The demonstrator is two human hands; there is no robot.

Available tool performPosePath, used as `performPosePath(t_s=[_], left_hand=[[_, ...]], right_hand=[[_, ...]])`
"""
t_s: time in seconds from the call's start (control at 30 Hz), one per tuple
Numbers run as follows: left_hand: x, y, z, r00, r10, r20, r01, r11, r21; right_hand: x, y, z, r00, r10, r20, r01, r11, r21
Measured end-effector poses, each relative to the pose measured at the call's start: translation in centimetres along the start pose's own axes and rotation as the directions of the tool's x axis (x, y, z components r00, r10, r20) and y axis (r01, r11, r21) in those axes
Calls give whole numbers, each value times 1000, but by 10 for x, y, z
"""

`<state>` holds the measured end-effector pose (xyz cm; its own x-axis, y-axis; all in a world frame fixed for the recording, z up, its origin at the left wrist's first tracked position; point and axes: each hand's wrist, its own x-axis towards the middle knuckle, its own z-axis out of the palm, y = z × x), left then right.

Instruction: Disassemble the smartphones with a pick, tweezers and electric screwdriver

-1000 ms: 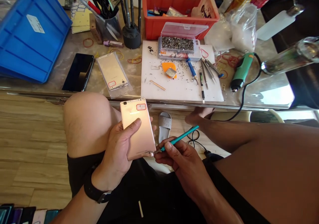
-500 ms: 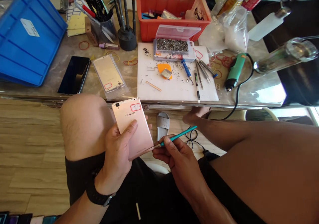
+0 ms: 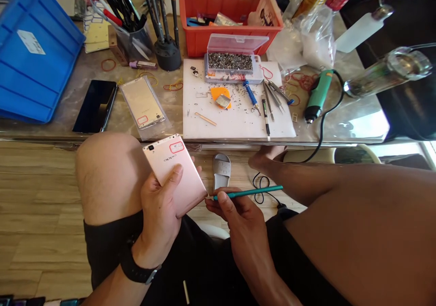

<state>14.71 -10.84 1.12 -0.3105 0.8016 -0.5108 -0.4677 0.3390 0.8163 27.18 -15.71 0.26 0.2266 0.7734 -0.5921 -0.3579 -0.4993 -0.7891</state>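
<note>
The pink phone point(image 3: 188, 181) is on the person's side of the white mat point(image 3: 238, 125), gripped back upward by the left hand point(image 3: 157, 211) between thumb and fingers. The right hand point(image 3: 244, 220) pinches a teal tool point(image 3: 257, 191), its tip near the phone's corner; contact is unclear.

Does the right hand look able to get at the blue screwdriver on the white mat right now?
Probably yes, with a forward reach: nothing appears to cover the blue screwdriver on the white mat. The right hand, though, holds a teal pen-like tool, so its grip isn't free.
</note>
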Motion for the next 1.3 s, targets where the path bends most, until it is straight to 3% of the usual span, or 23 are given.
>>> performPosePath(t_s=[0.2, 0.9, 1.13, 1.3], left_hand=[[3, 0, -2, 999, -17, 44, 17, 1000, 6], [4, 2, -1, 998, -38, 52, 39, 999, -28], [5, 4, 1, 996, -71, 45, 72, 997, -25], [5, 5, 1, 997, -59, 53, 62, 997, -43]], right_hand=[[0, -3, -2, 995, -102, 2, 102, 991, -83], [-3, -1, -6, 987, -148, 56, 155, 975, -156], [-2, -2, -6, 981, -169, 99, 189, 947, -261], [-3, -2, -5, 977, -211, 37, 214, 954, -208]])
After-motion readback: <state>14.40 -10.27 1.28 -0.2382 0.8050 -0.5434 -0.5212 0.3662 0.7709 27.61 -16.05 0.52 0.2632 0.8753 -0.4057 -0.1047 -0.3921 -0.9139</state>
